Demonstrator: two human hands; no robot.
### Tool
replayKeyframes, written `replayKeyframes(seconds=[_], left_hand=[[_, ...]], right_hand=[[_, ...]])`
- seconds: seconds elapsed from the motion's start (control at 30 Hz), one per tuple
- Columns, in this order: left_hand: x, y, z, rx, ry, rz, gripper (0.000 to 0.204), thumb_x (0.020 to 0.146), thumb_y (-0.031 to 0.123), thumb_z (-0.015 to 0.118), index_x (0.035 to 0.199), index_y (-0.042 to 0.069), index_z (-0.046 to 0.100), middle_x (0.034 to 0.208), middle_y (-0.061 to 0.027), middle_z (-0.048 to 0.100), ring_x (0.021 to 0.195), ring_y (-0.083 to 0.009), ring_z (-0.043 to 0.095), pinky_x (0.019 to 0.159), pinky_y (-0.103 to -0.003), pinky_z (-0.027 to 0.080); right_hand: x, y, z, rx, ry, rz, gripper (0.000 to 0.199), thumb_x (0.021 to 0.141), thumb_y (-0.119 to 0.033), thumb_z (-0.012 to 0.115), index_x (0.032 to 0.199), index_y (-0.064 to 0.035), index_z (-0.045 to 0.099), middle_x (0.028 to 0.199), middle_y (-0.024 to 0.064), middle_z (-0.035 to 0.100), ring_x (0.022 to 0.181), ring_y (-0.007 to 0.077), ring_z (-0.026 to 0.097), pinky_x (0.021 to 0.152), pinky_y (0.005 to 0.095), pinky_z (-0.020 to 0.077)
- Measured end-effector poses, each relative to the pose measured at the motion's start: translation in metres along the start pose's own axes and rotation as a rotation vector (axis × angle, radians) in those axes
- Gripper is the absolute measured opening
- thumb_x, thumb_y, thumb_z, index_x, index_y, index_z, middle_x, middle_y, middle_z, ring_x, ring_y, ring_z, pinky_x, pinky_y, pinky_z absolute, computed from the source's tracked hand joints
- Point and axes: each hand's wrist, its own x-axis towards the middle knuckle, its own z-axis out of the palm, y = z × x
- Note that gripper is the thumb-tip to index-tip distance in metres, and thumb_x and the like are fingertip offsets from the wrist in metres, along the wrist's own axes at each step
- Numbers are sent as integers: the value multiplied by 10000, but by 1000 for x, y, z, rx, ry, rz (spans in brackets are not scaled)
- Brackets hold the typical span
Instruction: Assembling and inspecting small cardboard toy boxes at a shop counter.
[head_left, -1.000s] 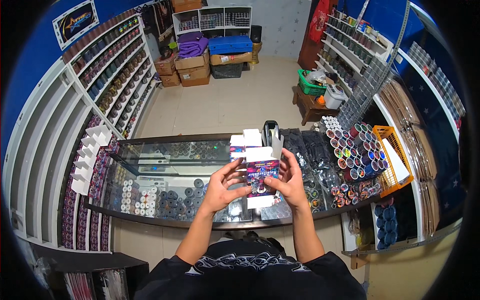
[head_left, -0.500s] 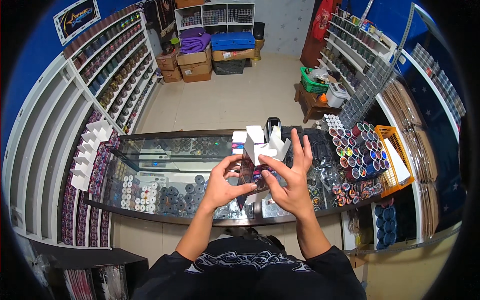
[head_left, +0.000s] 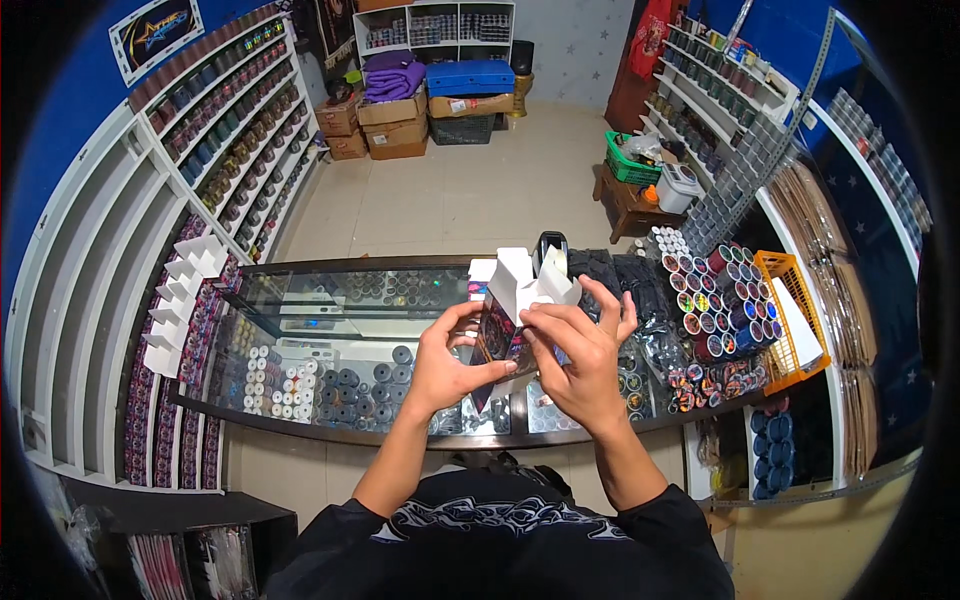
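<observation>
Dark printed cardboard forms the carton [head_left: 496, 338], which is held over the worktop [head_left: 480, 441] between the fingers of both hands; its white flaps [head_left: 515, 268] stand raised just beyond the fingertips. At the left hand [head_left: 447, 364], the carton's side is pinched between thumb and fingers; this grip should be light, so that the wall is not buckled. At the right hand [head_left: 583, 365], the carton is pinched at the base of the flaps by thumb and forefinger, the other fingers being raised and spread. Pressure is best applied along the crease, not across the panel. Beyond the fingers, a black object [head_left: 552, 243] is placed. Dark wrapped packets [head_left: 635, 275] lie to the right fingers' right; white spools [head_left: 300, 384], to the left fingers' left.
</observation>
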Motion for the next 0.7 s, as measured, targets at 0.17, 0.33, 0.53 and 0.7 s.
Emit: replayKeyframes(seconds=[0.17, 0.33, 0.53, 0.7], left_hand=[[1, 6, 2, 37, 6, 20, 757, 583, 152, 898, 1222, -35, 537, 1052, -97, 644, 960, -148, 622, 830, -286, 508], [3, 5, 1, 34, -11, -1, 767, 579, 134, 893, 1236, -27, 531, 1079, -93, 632, 990, -152, 605, 844, -288, 492], [3, 5, 2, 18, -18, -34, 763, 583, 96, 881, 1247, -21, 525, 1104, -91, 627, 1016, -155, 598, 847, -294, 482], [6, 4, 4, 18, -10, 4, 764, 590, 153, 892, 1232, -40, 526, 1052, -103, 643, 958, -155, 625, 838, -295, 508]], right_hand=[[4, 5, -1, 21, -6, -17, 179, 758, -137, 727, 929, -186, 743, 1064, -43, 659, 1288, 301, 359, 1063, 577, 78], [9, 6, -5, 20, 6, -33, 175, 709, -153, 767, 876, -204, 758, 1286, 26, 566, 1357, 376, 269, 1074, 604, 85], [12, 9, -5, 25, 1, -41, 173, 688, -109, 777, 841, -188, 759, 1350, 65, 520, 1377, 408, 233, 1086, 594, 105], [14, 10, -3, 68, -6, -34, 153, 692, -82, 768, 826, -151, 743, 1348, 80, 518, 1376, 424, 225, 1091, 568, 123]])
